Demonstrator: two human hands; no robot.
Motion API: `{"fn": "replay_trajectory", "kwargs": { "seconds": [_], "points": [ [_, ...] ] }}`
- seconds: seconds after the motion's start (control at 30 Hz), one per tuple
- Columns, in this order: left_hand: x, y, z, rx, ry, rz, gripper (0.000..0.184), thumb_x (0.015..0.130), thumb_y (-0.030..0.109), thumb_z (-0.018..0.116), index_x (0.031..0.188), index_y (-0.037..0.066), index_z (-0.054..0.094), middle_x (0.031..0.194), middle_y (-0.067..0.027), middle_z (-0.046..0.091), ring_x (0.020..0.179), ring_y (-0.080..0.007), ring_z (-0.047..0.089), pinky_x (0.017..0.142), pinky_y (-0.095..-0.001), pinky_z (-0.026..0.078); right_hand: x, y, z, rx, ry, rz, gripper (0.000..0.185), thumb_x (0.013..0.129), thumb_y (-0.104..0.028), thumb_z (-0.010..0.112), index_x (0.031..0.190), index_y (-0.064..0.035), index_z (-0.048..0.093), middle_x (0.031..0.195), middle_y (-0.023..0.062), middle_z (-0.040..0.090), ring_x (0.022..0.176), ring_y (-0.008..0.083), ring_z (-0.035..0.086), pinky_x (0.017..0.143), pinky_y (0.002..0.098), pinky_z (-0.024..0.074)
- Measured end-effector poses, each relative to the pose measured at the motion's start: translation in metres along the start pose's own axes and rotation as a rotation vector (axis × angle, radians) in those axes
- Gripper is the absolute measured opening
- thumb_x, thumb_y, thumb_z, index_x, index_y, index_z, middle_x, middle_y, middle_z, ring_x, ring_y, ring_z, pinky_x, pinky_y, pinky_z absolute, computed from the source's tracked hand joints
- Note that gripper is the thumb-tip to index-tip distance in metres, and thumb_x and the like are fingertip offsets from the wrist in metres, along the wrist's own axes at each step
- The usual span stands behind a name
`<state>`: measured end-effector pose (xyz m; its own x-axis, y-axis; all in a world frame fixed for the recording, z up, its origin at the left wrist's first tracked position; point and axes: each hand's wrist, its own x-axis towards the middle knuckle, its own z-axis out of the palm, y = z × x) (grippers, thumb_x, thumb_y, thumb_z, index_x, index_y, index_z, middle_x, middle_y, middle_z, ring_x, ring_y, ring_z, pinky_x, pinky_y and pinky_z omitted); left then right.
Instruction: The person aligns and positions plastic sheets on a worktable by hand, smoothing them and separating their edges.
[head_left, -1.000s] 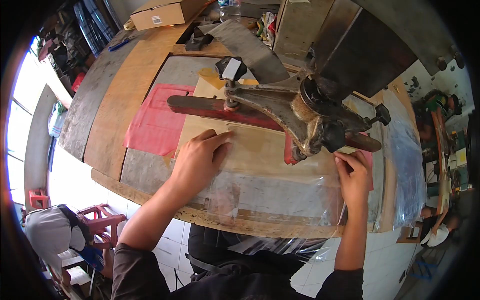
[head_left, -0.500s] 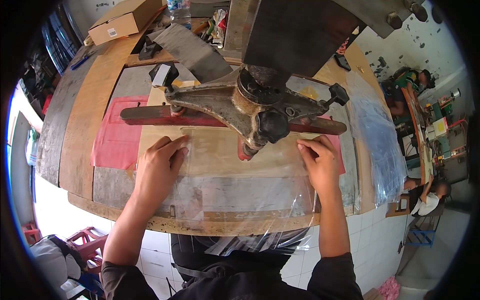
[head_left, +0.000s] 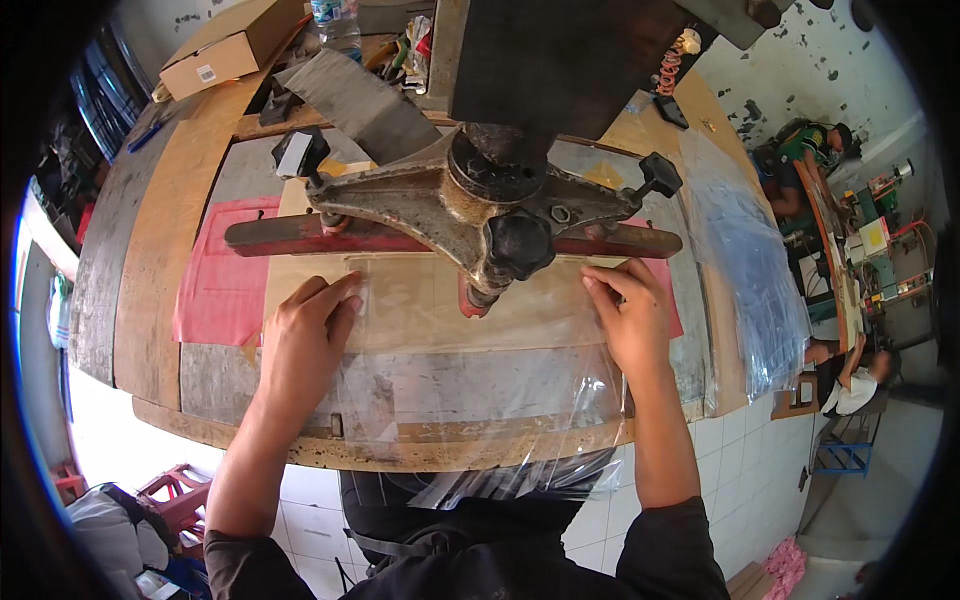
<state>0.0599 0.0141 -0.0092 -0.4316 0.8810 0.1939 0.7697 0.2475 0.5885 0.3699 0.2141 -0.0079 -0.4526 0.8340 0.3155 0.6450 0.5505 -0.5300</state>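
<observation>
A clear plastic sheet [head_left: 480, 390] stretches between my two hands and hangs over the front edge of the table. My left hand [head_left: 308, 325] pinches its far left corner, thumb against fingers. At the far right corner, my right hand [head_left: 630, 310] pinches the same sheet. Both corners lie just in front of the long red-sided press bar [head_left: 290, 236]. Above the bar stands a cast metal press head [head_left: 420, 200] with black knobs. Under the sheet is a tan board [head_left: 440, 320], with red sheeting [head_left: 215, 290] on its left.
A stack of clear plastic sheets [head_left: 755, 300] lies at the table's right side. Behind the press are a metal plate [head_left: 360, 105], a cardboard box [head_left: 225, 55] and a water bottle [head_left: 337, 25]. Two other people sit at a bench on the right.
The camera view has shifted slightly, so the press appears farther left. My hands still pinch the plastic sheet near the bar, with little visible movement of their own.
</observation>
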Motion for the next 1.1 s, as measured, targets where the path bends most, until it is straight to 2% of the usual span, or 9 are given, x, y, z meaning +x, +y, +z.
{"fn": "replay_trajectory", "kwargs": {
  "seconds": [0.13,0.3,0.63,0.8,0.97,1.03,1.07,1.1],
  "points": [
    [0.000,-0.001,0.000,-0.018,0.005,0.007,0.029,0.099,0.011,0.070,0.128,0.006,0.075,0.087,-0.0139,0.064,0.067,-0.0265,0.060,0.068,-0.0388,0.050,-0.001,0.002,0.004,0.029,0.036,-0.029,0.015,0.095,-0.014,0.078,0.107,-0.0074,0.083,0.100,0.0091,0.073,0.083,0.0273,0.073,0.075,0.0384,0.0558],
    [-0.001,0.000,-0.001,-0.016,0.009,0.012,0.029,0.099,0.012,0.070,0.127,0.006,0.076,0.087,-0.0145,0.064,0.068,-0.0274,0.061,0.069,-0.0396,0.050,-0.004,-0.003,0.003,-0.150,0.084,-0.080,0.014,0.091,-0.013,0.080,0.104,-0.0100,0.083,0.092,0.0068,0.069,0.078,0.0258,0.071,0.070,0.0394,0.0552],
    [-0.001,-0.004,0.000,-0.006,0.021,0.052,0.028,0.099,0.012,0.070,0.125,0.004,0.076,0.089,-0.0154,0.064,0.070,-0.0294,0.064,0.070,-0.0415,0.052,-0.004,-0.003,0.005,-0.164,0.139,-0.139,0.014,0.089,-0.013,0.081,0.103,-0.0138,0.084,0.088,0.0050,0.066,0.075,0.0263,0.069,0.068,0.0401,0.0541],
    [-0.003,-0.006,0.001,0.026,0.057,0.070,0.029,0.099,0.015,0.070,0.126,0.007,0.075,0.092,-0.0139,0.067,0.074,-0.0321,0.070,0.073,-0.0435,0.056,-0.004,-0.001,0.005,-0.208,0.118,-0.120,0.014,0.091,-0.015,0.081,0.104,-0.0127,0.083,0.092,0.0069,0.066,0.085,0.0292,0.069,0.074,0.0421,0.0541],
    [-0.006,-0.007,0.001,0.114,0.091,0.061,0.035,0.099,0.024,0.071,0.130,0.007,0.074,0.093,-0.0147,0.069,0.080,-0.0384,0.069,0.073,-0.0480,0.055,-0.004,-0.003,0.005,-0.158,0.075,-0.084,0.015,0.092,-0.015,0.079,0.107,-0.0113,0.083,0.094,0.0098,0.067,0.090,0.0317,0.069,0.078,0.0425,0.0541],
    [-0.005,-0.008,0.002,0.153,0.035,0.068,0.037,0.103,0.027,0.065,0.132,0.005,0.071,0.098,-0.0154,0.071,0.090,-0.0367,0.071,0.078,-0.0491,0.058,-0.003,-0.001,0.005,-0.148,0.092,-0.106,0.016,0.093,-0.015,0.079,0.108,-0.0099,0.083,0.095,0.0097,0.067,0.090,0.0314,0.069,0.080,0.0415,0.0544],
    [-0.006,-0.014,0.007,0.148,0.103,0.109,0.038,0.100,0.027,0.069,0.132,0.007,0.073,0.091,-0.0135,0.068,0.080,-0.0375,0.069,0.073,-0.0480,0.056,-0.004,-0.001,0.005,-0.149,0.090,-0.114,0.016,0.093,-0.015,0.079,0.108,-0.0099,0.083,0.095,0.0097,0.067,0.090,0.0314,0.069,0.080,0.0415,0.0544],
    [-0.006,-0.014,0.007,0.146,0.109,0.103,0.038,0.100,0.027,0.069,0.132,0.007,0.073,0.091,-0.0135,0.068,0.080,-0.0375,0.069,0.073,-0.0480,0.056,-0.004,-0.001,0.005,-0.131,0.060,-0.069,0.017,0.095,-0.015,0.078,0.110,-0.0087,0.083,0.100,0.0091,0.068,0.095,0.0289,0.069,0.082,0.0396,0.0541]
  ]
}}
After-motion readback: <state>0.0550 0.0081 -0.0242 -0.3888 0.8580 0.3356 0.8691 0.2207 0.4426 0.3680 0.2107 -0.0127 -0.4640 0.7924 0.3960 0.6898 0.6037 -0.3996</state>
